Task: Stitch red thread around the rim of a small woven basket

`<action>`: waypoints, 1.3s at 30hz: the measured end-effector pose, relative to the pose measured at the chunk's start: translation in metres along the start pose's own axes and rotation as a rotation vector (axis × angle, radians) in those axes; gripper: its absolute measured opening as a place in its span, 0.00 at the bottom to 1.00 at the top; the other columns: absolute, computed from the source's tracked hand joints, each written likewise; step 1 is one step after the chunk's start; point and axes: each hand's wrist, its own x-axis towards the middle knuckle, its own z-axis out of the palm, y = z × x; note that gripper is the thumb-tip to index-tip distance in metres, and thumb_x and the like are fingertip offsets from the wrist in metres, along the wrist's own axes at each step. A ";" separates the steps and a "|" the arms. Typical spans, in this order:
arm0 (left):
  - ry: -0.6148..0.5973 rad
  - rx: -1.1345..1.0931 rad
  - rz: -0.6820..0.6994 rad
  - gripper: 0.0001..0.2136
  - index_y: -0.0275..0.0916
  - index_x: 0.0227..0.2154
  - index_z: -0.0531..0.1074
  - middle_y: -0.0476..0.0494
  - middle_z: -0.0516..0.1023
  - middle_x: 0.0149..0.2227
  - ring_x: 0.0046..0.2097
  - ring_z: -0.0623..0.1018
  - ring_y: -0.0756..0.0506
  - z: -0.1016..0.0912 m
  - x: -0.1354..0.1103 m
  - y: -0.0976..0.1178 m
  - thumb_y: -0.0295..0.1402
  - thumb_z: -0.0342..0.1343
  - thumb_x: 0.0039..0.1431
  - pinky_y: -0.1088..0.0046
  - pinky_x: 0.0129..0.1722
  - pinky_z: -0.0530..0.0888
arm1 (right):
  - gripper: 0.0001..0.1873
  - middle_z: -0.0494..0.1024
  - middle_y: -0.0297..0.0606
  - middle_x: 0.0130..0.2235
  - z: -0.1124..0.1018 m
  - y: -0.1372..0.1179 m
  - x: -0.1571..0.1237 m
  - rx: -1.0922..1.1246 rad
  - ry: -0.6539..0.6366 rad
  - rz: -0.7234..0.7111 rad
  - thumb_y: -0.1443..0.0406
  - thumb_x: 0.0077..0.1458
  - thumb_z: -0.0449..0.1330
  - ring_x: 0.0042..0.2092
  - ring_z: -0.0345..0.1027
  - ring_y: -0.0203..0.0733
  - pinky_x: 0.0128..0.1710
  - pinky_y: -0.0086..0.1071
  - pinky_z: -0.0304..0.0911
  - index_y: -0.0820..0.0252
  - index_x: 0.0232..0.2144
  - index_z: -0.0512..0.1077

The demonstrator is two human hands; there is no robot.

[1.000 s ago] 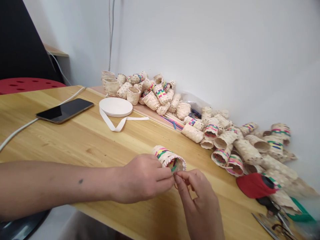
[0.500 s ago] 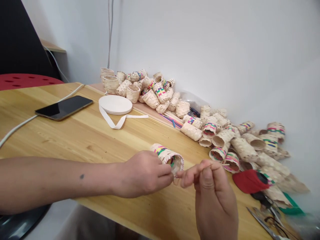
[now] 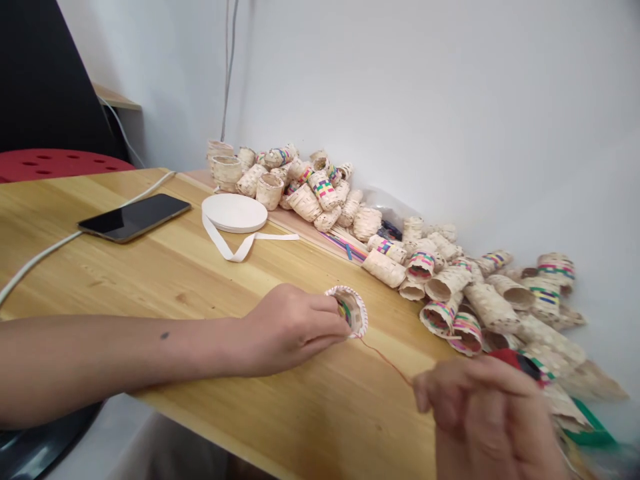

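Observation:
My left hand is closed on a small woven basket. Its open mouth faces right, and red and white stitching runs around the rim; coloured strips show inside. From the rim's lower edge a thin reddish thread stretches down to the right. My right hand, somewhat blurred, pinches the thread's far end with bent fingers. Whether a needle is in those fingers cannot be made out.
Many woven baskets lie heaped along the wall. A white ribbon roll, a phone and a white cable rest on the wooden table. A red and black object lies behind my right hand.
My right hand has moved right and down, away from the basket, drawing out the thread. The basket has turned so that its mouth faces me more. My left hand keeps its grip.

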 end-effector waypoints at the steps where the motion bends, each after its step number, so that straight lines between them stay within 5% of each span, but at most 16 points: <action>1: -0.006 -0.106 -0.028 0.08 0.37 0.37 0.75 0.47 0.79 0.36 0.34 0.76 0.53 0.000 0.001 0.001 0.28 0.50 0.65 0.81 0.31 0.68 | 0.09 0.65 0.28 0.20 0.006 0.003 -0.001 -0.055 -0.024 0.023 0.56 0.60 0.56 0.20 0.59 0.33 0.21 0.28 0.58 0.54 0.36 0.67; 6: -0.030 -0.340 -0.110 0.05 0.36 0.39 0.74 0.47 0.80 0.37 0.36 0.78 0.53 -0.001 0.003 0.006 0.28 0.56 0.61 0.83 0.36 0.70 | 0.07 0.62 0.25 0.19 0.022 0.016 -0.005 -0.383 -0.251 -0.040 0.61 0.56 0.59 0.19 0.57 0.30 0.18 0.24 0.53 0.56 0.37 0.73; 11: -0.067 -0.385 -0.167 0.09 0.37 0.44 0.72 0.49 0.80 0.36 0.34 0.77 0.53 -0.006 0.005 0.005 0.28 0.56 0.60 0.83 0.34 0.70 | 0.08 0.72 0.31 0.25 0.025 0.027 0.005 -0.379 -0.419 -0.163 0.65 0.59 0.55 0.23 0.63 0.33 0.22 0.25 0.58 0.56 0.32 0.74; 16: 0.077 -0.354 -0.066 0.09 0.35 0.44 0.72 0.41 0.79 0.40 0.42 0.78 0.50 -0.014 0.010 -0.011 0.27 0.55 0.61 0.77 0.42 0.73 | 0.07 0.70 0.30 0.24 0.022 0.033 0.012 -0.352 -0.415 -0.181 0.66 0.60 0.55 0.24 0.64 0.34 0.23 0.24 0.59 0.55 0.32 0.73; 28: -0.093 -0.423 0.051 0.05 0.35 0.37 0.73 0.40 0.79 0.37 0.39 0.77 0.50 -0.013 0.011 -0.008 0.25 0.54 0.61 0.79 0.40 0.73 | 0.07 0.71 0.31 0.25 0.020 0.052 0.005 -0.303 -0.391 -0.193 0.66 0.60 0.56 0.26 0.64 0.35 0.24 0.25 0.57 0.53 0.33 0.74; 39: -0.185 -0.426 -0.073 0.06 0.34 0.33 0.74 0.41 0.78 0.33 0.34 0.75 0.51 -0.016 0.016 0.001 0.25 0.52 0.62 0.82 0.35 0.69 | 0.08 0.69 0.30 0.25 0.022 0.049 0.001 -0.274 -0.333 -0.308 0.68 0.58 0.58 0.23 0.63 0.31 0.21 0.22 0.59 0.55 0.40 0.73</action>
